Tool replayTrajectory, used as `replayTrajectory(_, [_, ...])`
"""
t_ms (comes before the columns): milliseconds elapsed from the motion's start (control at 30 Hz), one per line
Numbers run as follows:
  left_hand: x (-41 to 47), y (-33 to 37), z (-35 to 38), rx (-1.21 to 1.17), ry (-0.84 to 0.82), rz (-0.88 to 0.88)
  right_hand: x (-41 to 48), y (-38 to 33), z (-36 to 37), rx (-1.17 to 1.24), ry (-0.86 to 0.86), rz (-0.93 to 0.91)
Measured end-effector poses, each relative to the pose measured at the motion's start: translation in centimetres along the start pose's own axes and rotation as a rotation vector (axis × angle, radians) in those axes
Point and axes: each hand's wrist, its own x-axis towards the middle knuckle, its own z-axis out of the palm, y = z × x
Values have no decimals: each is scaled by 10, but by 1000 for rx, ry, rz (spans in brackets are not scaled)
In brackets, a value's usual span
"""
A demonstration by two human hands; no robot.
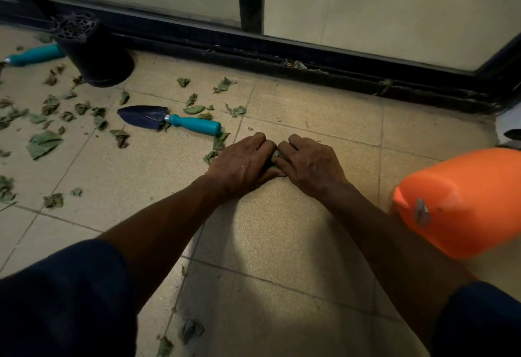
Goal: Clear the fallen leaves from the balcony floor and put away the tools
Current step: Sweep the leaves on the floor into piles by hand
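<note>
Clearing looks barely begun: left hand and right hand, fingers curled, clutch a small clump of leaves on the floor just right of the trowel, while many more lie scattered left of it, and both the trowel and a second tool beyond it are not yet put away.

This is a home balcony: a beige tiled floor, a dark sliding-door track at 12 o'clock, dry leaves and a garden trowel at 10 o'clock.
</note>
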Motion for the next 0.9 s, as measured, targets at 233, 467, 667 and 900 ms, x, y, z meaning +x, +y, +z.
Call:
replayTrajectory(233, [23, 9, -12, -169, -5, -198, 13, -10, -10, 236, 53, 331])
replayTrajectory(467, [13, 65, -79, -1248, 467, -701, 30, -82, -81, 1622, 460, 1213])
replayTrajectory(667, [-6, 101, -239, -1760, 838, -854, 88, -167, -241, 2116, 468, 1361])
replayTrajectory(900, [-47, 92, -551, -1913, 1177, -973, 232, -301, -513, 2269, 294, 1235])
